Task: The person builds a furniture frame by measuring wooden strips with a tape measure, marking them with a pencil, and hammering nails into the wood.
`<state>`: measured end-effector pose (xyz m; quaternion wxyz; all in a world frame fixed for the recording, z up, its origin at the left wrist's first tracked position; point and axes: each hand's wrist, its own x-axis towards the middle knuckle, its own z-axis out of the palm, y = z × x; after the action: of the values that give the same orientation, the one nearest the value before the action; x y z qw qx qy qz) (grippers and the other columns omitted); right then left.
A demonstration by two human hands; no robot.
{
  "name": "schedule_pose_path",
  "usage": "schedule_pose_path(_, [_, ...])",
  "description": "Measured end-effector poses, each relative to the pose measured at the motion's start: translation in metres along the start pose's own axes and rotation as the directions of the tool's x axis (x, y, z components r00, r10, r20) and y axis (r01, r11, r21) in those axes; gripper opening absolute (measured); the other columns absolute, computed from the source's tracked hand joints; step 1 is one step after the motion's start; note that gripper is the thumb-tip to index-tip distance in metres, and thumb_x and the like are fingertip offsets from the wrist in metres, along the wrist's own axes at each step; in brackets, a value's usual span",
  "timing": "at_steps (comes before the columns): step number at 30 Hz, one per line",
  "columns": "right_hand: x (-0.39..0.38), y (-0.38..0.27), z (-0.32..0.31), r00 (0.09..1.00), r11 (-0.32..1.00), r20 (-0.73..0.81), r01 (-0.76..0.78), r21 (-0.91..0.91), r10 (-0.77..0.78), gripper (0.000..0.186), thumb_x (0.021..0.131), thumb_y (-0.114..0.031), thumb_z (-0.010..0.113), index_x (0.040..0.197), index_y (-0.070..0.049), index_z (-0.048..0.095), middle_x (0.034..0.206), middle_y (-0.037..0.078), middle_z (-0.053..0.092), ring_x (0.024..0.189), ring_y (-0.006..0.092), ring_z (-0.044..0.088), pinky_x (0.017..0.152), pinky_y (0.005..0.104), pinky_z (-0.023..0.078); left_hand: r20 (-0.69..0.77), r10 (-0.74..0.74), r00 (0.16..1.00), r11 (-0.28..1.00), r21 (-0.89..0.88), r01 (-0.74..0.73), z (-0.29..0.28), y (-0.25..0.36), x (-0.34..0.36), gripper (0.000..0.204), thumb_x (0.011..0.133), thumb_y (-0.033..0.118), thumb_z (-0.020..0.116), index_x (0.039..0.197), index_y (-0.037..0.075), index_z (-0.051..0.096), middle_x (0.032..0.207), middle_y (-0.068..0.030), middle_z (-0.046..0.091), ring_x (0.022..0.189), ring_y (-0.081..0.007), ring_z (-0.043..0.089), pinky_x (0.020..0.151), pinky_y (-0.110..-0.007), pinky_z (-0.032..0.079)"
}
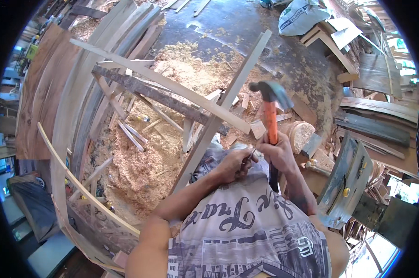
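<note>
My right hand [278, 153] is closed on the orange handle [269, 118] of a claw hammer, whose dark head [270, 90] is raised above it. My left hand [235, 167] sits just left of the right, in front of my shirt, fingers pinched on a small thin piece [252, 154] that looks like a nail. Beyond my hands, a pale narrow board [172, 89] lies crosswise over another long board [242, 67], which runs down toward my left forearm. A darker weathered beam [149, 90] runs under the pale board.
Wood shavings [131, 171] and offcuts cover the floor [302, 58]. Several long curved planks [61, 116] stand at the left. Stacked boards [376, 123] and a panel with tools [343, 176] are at the right. A white sack [295, 21] lies at the back right, near a round wooden piece [302, 134].
</note>
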<state>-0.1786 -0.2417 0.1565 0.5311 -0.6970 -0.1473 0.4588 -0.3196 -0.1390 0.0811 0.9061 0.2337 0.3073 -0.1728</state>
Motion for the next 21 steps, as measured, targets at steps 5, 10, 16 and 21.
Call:
schedule_pose_path(5, [0.043, -0.019, 0.001, 0.995, 0.966, -0.063, -0.059, 0.251, 0.077, 0.016, 0.081, 0.000, 0.063, 0.078, -0.007, 0.049, 0.059, -0.002, 0.048, 0.045, 0.0064, 0.046, 0.041, 0.0241, 0.035, -0.207, 0.456, 0.865, 0.796, 0.530, -0.293, -0.016, 0.032, -0.007, 0.036, 0.101, 0.037, 0.058, 0.095, 0.002, 0.067, 0.065, 0.0045, 0.052, 0.050, -0.0018, 0.038, 0.044, -0.021, 0.029])
schedule_pose_path(10, [0.064, -0.009, 0.005, 0.977, 0.780, 0.113, -0.214, 0.588, 0.183, 0.022, 0.083, 0.000, 0.064, 0.081, -0.010, 0.044, 0.058, -0.005, 0.040, 0.043, 0.0057, 0.038, 0.040, 0.0232, 0.030, 0.007, 0.841, 0.541, 0.382, 0.701, -0.603, -0.007, 0.045, -0.009, 0.035, 0.088, 0.000, 0.073, 0.122, 0.003, 0.066, 0.092, -0.0007, 0.063, 0.070, -0.0033, 0.053, 0.059, -0.021, 0.044])
schedule_pose_path(16, [0.057, -0.008, 0.015, 0.958, 0.747, 0.112, -0.277, 0.604, 0.264, 0.022, 0.090, -0.013, 0.068, 0.081, -0.008, 0.049, 0.061, -0.004, 0.043, 0.045, 0.0061, 0.040, 0.043, 0.0208, 0.034, 0.096, 0.964, 0.249, 0.107, 0.716, -0.690, -0.008, 0.066, 0.007, 0.010, 0.094, 0.005, 0.064, 0.103, 0.004, 0.069, 0.092, -0.0047, 0.065, 0.074, -0.0088, 0.059, 0.065, -0.022, 0.049])
schedule_pose_path(21, [0.072, 0.027, -0.021, 0.993, 0.989, 0.020, -0.118, 0.089, 0.116, 0.023, 0.091, -0.024, 0.072, 0.089, -0.003, 0.064, 0.079, 0.001, 0.061, 0.062, 0.0092, 0.057, 0.058, 0.0281, 0.048, -0.633, 0.761, 0.141, 0.614, 0.633, -0.471, -0.097, 0.148, -0.014, 0.037, 0.106, 0.035, 0.046, 0.093, 0.004, 0.062, 0.070, 0.0022, 0.051, 0.055, -0.0043, 0.038, 0.045, -0.023, 0.031])
